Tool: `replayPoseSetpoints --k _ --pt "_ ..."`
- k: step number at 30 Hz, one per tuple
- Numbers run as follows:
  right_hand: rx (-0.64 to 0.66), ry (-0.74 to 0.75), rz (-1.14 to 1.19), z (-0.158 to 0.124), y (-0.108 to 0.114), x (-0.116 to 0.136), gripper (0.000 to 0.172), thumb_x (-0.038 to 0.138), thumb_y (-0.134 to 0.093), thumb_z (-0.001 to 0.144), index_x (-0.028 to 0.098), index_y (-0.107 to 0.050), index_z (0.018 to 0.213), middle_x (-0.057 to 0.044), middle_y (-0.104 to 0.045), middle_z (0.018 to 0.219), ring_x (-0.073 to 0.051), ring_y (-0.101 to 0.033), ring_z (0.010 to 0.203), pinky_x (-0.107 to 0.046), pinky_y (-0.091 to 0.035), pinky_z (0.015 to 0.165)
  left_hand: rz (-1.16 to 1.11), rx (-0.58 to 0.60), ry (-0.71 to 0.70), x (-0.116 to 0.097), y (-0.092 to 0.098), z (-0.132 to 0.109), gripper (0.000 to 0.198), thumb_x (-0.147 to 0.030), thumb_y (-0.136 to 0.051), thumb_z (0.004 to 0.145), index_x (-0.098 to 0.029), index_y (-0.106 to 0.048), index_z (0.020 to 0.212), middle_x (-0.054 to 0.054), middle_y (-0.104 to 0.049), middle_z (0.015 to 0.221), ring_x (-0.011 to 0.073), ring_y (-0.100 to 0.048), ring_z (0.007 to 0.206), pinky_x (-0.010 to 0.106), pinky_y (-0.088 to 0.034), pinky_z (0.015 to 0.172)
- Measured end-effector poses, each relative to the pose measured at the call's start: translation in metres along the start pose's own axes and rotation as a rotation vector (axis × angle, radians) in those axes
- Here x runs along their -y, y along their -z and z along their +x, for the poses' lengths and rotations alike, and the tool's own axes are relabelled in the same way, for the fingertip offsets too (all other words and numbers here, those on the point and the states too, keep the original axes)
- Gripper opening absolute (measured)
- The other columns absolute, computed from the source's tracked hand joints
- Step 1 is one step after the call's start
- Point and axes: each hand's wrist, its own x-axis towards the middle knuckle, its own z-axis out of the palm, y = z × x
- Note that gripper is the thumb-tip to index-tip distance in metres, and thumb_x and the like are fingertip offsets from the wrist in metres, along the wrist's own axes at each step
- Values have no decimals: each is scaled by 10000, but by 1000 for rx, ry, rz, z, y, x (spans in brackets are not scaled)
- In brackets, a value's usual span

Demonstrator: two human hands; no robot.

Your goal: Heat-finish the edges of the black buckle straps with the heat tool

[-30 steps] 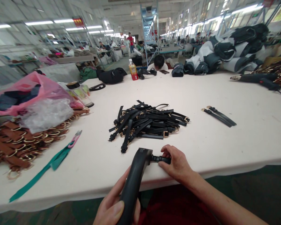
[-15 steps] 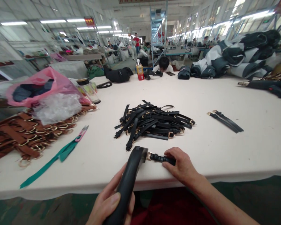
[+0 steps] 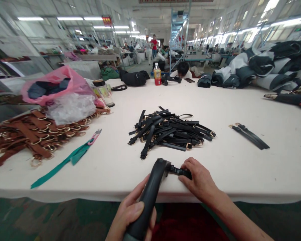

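My left hand (image 3: pixel 134 211) is wrapped around a long, smooth, black curved piece (image 3: pixel 147 197) whose exact kind I cannot make out. Its squared head points up and away from me at the table's front edge. My right hand (image 3: pixel 198 179) pinches a short black buckle strap (image 3: pixel 176 170) between thumb and fingers. The strap's left end meets the head of the curved piece, and its buckle is hidden there. Beyond both hands lies a heap of black buckle straps (image 3: pixel 169 130). Two similar straps (image 3: pixel 249 135) rest apart on the right.
On the left of the white table (image 3: pixel 205 100) are brown straps with rings (image 3: pixel 27 134), a pink bag (image 3: pixel 72 78) and pink-handled scissors (image 3: pixel 95 136) with green cloth. Farther back stand a bottle (image 3: pixel 157 75), dark rolls (image 3: pixel 261 67) and a person (image 3: pixel 183 70). A black tool (image 3: pixel 288 98) lies right.
The black curved piece and the strap have come together; the strap's gold buckle, visible before, is now hidden at the head. The whole view has shifted slightly.
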Motion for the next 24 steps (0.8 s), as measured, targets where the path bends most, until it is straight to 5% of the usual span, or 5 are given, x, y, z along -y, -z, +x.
replayPoseSetpoints --k 15,24 --pt "-14 20 -174 4 -14 4 119 288 -556 856 201 -580 935 -50 -597 870 -221 -556 860 -332 -405 738 -62 46 35 5 14 3 896 -379 -510 835 -206 137 1430 77 -667 616 184 -606 355 156 -332 280" --pt "5 -11 -110 7 -6 11 121 211 -563 786 230 -595 901 -18 -587 840 -190 -564 794 -303 -391 688 -72 19 2 10 16 -3 932 -416 -533 822 -145 115 1434 88 -677 613 162 -576 328 172 -364 288"
